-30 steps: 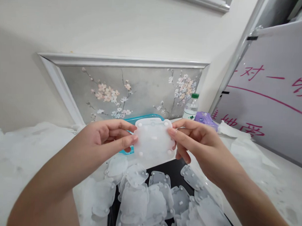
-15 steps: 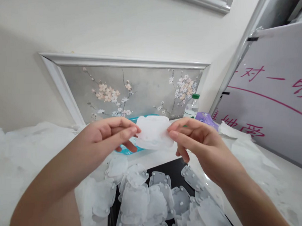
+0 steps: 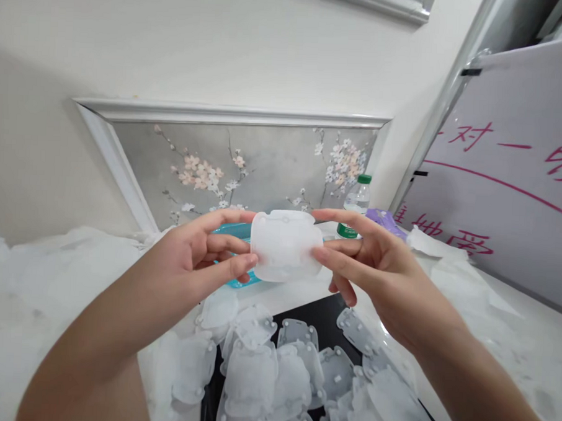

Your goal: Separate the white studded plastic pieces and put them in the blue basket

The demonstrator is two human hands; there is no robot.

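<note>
A translucent white plastic piece (image 3: 286,247), flat with rounded corners and small notches, is held up in front of me. My left hand (image 3: 209,248) grips its left edge, thumb on the near face and index finger at the upper corner. At the right edge, my right hand (image 3: 363,257) pinches it with the thumb in front, the index finger reaching to the top corner. Below lie several similar plastic pieces (image 3: 251,380) in a loose pile, some with small round pegs, on a black surface (image 3: 304,308).
Behind the held piece sits a blue tray (image 3: 236,229), partly hidden. A green-capped bottle (image 3: 357,195) and a purple packet (image 3: 383,221) stand near the wall. White sheeting (image 3: 63,288) covers the left side. A whiteboard (image 3: 511,152) with red writing leans at right.
The plastic piece has tilted more upright to face me. Both index fingers have spread from near the thumbs up to its top corners. The pile below has not moved.
</note>
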